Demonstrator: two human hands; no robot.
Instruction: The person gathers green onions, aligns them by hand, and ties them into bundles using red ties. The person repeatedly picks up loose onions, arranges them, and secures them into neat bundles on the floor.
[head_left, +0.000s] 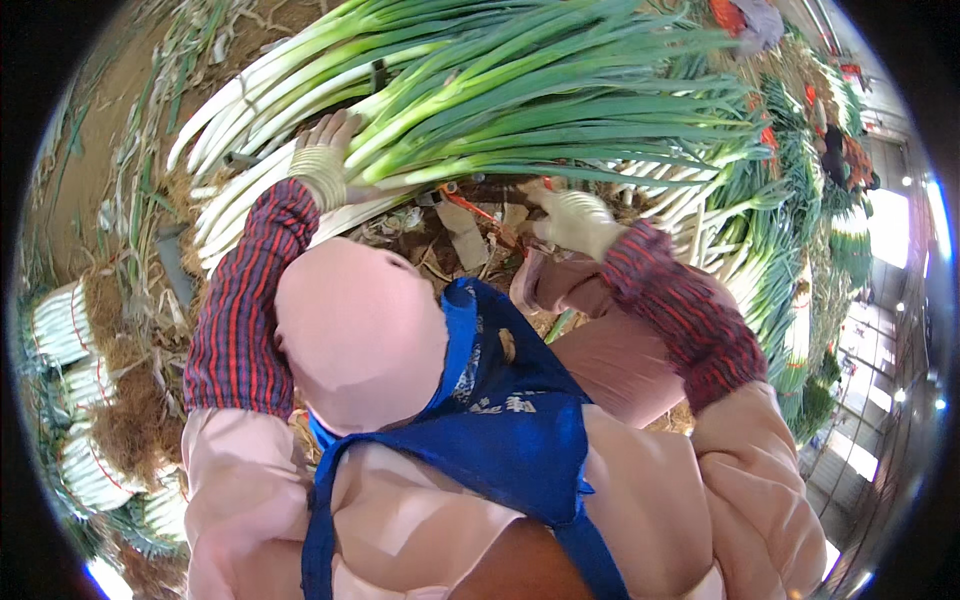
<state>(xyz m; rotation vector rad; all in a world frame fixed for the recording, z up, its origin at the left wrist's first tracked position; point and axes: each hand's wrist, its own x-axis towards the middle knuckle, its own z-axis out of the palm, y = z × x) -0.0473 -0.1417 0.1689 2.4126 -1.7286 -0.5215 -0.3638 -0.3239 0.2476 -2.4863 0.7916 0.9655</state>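
A large pile of long green onions (487, 112) lies before me, white stalks to the left and green leaves to the right. My left hand (324, 154), in a pale glove, rests spread on the white stalks near where they turn green. A dark strap or bar crosses the stalks just above it. My right hand (574, 217), also gloved, is bent over the low area below the leaves, beside an orange-red strip (472, 206); whether its fingers hold anything is not clear.
Tied onion bundles (90, 390) with brown roots are stacked at the left. More loose onions (705, 232) lie at the right. Dry leaf scraps (142, 172) cover the ground at upper left. Another person (851, 161) is far off at right.
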